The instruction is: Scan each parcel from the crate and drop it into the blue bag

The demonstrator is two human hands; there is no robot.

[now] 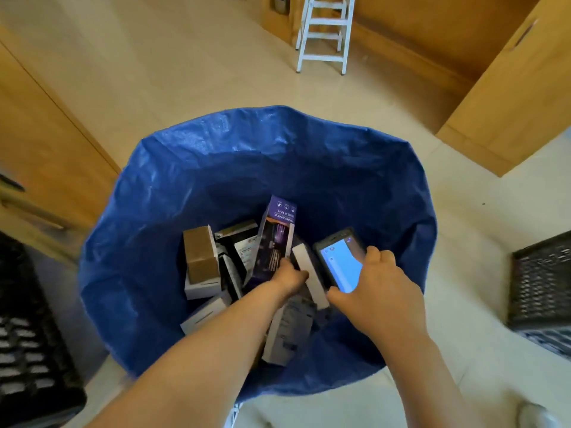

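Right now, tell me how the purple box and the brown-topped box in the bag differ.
The purple box is tall and narrow, leaning upright with printed graphics; the brown-topped box is shorter, squarer and plain. The left hand reaches down right beside the purple box, while the brown-topped box lies apart, nearer the bag's left wall. Both sit inside the blue bag among other parcels.

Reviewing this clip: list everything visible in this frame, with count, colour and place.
bag: one, blue, centre, open.
parcels: several, brown, white, purple, inside the bag.
white parcel: one, in the bag at the left hand.
scanner: one, dark, lit screen, above the bag.
crates: two, dark, far left and far right.
stepladder: one, white, top.
cabinets: wooden, left and right.
left hand: fingers grip the white parcel.
right hand: holds the scanner.
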